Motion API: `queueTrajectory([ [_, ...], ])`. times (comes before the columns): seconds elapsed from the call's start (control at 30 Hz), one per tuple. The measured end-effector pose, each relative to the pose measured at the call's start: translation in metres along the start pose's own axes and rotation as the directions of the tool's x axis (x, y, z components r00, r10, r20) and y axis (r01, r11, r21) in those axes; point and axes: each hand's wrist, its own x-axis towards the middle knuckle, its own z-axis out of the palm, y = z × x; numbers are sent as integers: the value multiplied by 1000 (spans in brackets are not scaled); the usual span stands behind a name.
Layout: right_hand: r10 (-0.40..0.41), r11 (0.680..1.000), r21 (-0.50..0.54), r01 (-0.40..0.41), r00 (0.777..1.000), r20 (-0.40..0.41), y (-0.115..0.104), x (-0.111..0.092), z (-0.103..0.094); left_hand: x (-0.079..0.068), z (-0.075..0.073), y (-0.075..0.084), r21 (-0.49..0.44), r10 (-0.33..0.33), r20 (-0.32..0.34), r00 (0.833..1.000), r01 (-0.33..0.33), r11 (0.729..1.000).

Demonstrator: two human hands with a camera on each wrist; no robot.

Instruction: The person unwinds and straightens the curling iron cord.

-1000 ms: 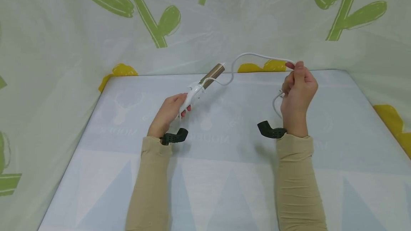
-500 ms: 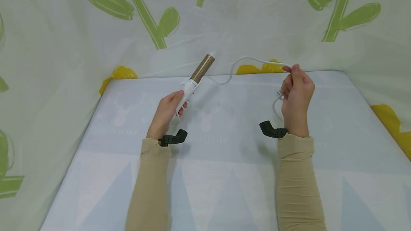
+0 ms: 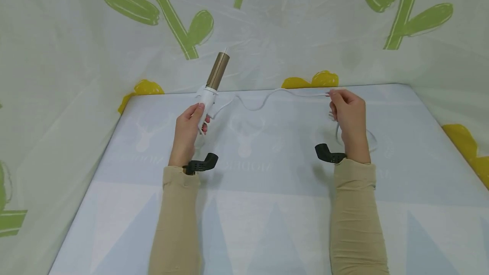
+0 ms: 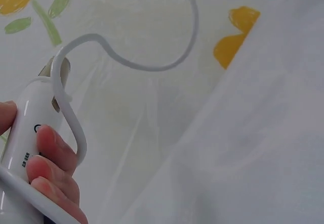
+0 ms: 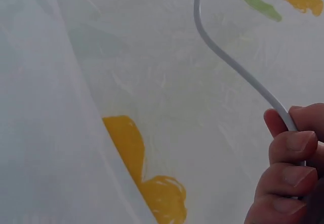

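Observation:
My left hand [image 3: 186, 128] grips the white handle of a curling iron [image 3: 217, 72], whose gold barrel points up and away with a thin white tip. In the left wrist view the fingers [image 4: 56, 150] wrap round the handle, and a stretch of cord crosses over it. The white cord [image 3: 263, 106] runs in a loose wave across to my right hand [image 3: 350, 113]. There the thumb and fingers pinch it, as the right wrist view shows. Below that hand hangs the plug [image 3: 331, 116], and a loop of cord shows behind the wrist.
Both hands are above a table [image 3: 244, 177] with a pale blue and white patterned cover. Its far edge meets a whitish curtain [image 3: 290, 24] printed with green leaves and yellow flowers. Black wrist cameras [image 3: 201, 163] sit on both wrists.
My left hand has moved left and turned the curling iron more upright. My right hand has lowered and tipped left, still pinching the cord, which now sags lower between the hands.

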Motion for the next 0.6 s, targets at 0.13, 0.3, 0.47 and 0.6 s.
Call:
queueTrajectory([
  [0.13,30,986,-165,-21,998,54,8,5,2,-1,-2,4,-2,-9,1,1000,9,1000],
  [0.3,76,925,-381,12,973,216,15,7,11,-3,2,10,24,-6,79,997,4,1000],
  [0.47,106,870,-480,116,905,412,15,6,24,-9,10,21,32,-2,183,983,-4,999],
  [0.6,156,819,-546,174,850,504,14,3,35,-20,17,34,43,7,264,964,-20,999],
])
